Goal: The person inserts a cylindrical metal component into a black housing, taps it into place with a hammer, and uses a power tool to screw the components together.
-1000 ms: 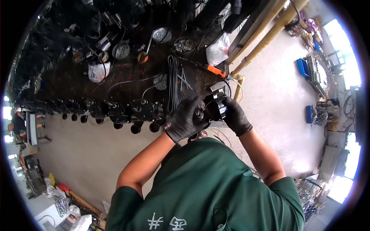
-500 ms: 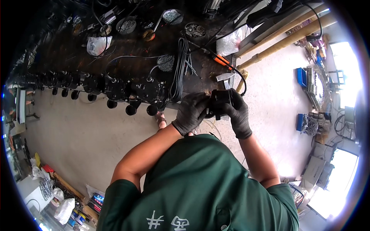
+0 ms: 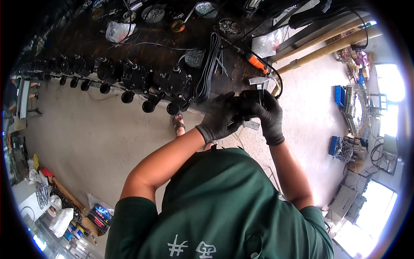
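Note:
Both my hands wear dark gloves and meet at the near edge of the workbench. My left hand (image 3: pixel 217 117) has its fingers closed on the left side of a black housing-like part (image 3: pixel 252 95). My right hand (image 3: pixel 271 117) grips the same part from the right, its fingers bent over the top. The gloves hide most of the part, so its exact kind cannot be told. Beyond my hands lies an orange power screwdriver (image 3: pixel 257 64) with a dark cord. A bundled black cable (image 3: pixel 208 73) lies left of it, beside several thin metal rods (image 3: pixel 221 64).
Black motor-like units (image 3: pixel 172 84) line the bench's near edge to the left, with round ends overhanging. Bowls of small hardware (image 3: pixel 154 14) and a clear plastic bag (image 3: pixel 120 31) sit farther back. Blue bins (image 3: pixel 340 96) and wire racks stand at the right.
The view has shifted, so the bench appears higher and farther right. My left hand has turned and wraps more over the black part. Both hands still hold it, and more of the screwdriver shows.

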Demonstrator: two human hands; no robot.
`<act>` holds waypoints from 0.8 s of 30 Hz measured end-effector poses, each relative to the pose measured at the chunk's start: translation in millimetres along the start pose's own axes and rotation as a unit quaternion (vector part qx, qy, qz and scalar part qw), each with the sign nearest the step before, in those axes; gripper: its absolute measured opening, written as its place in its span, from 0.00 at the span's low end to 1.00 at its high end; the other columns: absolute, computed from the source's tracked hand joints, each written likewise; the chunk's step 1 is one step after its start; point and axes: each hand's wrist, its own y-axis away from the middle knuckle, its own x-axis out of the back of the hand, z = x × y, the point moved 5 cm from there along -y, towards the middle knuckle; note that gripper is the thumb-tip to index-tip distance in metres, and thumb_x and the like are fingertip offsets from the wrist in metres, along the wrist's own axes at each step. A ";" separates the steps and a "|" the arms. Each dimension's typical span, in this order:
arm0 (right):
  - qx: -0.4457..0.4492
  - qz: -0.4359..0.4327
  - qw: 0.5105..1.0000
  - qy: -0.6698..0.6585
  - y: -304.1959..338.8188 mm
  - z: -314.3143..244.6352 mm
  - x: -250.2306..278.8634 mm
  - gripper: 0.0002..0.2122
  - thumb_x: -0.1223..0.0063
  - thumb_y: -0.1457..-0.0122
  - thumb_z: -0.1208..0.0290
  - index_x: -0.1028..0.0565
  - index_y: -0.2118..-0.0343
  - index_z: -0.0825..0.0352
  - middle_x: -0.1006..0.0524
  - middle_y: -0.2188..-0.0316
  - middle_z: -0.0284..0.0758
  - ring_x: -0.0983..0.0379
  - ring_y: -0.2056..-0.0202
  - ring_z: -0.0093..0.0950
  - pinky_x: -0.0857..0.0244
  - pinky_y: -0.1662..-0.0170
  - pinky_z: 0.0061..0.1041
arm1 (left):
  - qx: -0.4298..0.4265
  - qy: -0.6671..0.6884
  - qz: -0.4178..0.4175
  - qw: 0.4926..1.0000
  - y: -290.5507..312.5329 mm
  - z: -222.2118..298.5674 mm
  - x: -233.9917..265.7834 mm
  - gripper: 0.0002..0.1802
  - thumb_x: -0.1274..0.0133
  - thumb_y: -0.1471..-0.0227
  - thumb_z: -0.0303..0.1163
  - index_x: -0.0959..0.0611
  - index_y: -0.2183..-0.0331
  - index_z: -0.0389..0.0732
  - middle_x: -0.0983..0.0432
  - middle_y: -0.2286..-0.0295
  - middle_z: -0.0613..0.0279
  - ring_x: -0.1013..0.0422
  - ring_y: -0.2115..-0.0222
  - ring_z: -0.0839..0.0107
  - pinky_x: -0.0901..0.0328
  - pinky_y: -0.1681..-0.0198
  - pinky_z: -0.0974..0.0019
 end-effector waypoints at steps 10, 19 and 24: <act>-0.053 -0.020 0.997 -0.048 -7.7 4.9 6.2 0.17 0.37 0.39 0.71 0.23 0.50 0.74 0.16 0.60 0.37 0.18 0.62 0.25 0.24 0.57 0.24 | 0.087 0.157 -0.006 0.984 -13.1 -0.5 -3.9 0.29 0.33 0.56 0.39 0.19 0.50 0.47 0.21 0.56 0.53 0.29 0.49 0.47 0.36 0.41 0.49; -0.051 -0.022 0.996 -0.063 -6.2 7.0 9.2 0.17 0.38 0.39 0.71 0.23 0.49 0.74 0.16 0.61 0.37 0.18 0.64 0.25 0.23 0.58 0.24 | 0.108 0.136 0.006 0.985 -15.8 6.9 15.0 0.33 0.29 0.61 0.37 0.20 0.50 0.43 0.23 0.57 0.52 0.29 0.49 0.48 0.34 0.43 0.49; -0.026 -0.032 0.999 -0.022 -5.1 2.8 4.3 0.17 0.37 0.39 0.71 0.23 0.49 0.73 0.16 0.60 0.37 0.19 0.62 0.24 0.24 0.55 0.25 | 0.121 0.235 0.044 0.963 -5.6 -20.8 -11.0 0.22 0.33 0.55 0.33 0.18 0.55 0.45 0.21 0.60 0.55 0.25 0.56 0.51 0.31 0.48 0.51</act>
